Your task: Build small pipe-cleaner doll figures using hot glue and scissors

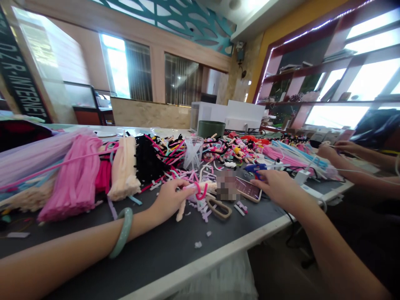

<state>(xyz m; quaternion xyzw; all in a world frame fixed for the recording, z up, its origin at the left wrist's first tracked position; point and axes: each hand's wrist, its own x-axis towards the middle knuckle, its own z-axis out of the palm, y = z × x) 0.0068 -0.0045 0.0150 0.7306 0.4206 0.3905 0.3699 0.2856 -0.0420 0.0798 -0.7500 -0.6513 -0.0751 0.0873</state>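
Observation:
My left hand (168,199), with a pale green bangle (123,233) on the wrist, pinches a bent pink pipe cleaner (200,192) together with a cream piece (208,184). Another cream pipe cleaner (180,211) hangs below those fingers. Over on the right, my right hand (278,187) has its fingers closed at a blue glue gun (255,167); part of its grip is hidden. A phone (249,189) lies under and beside the right fingertips. Scissors (219,209) rest between my hands, their blades hidden by a blurred patch.
Bundles of pink (73,175), cream (123,168) and black pipe cleaners (149,158) lie left. Behind are a clear cup (193,152), a green pot (211,128) and a heap of colourful pieces (240,149). Cables and a white power strip (309,192) lie right, near another person's hands (331,153).

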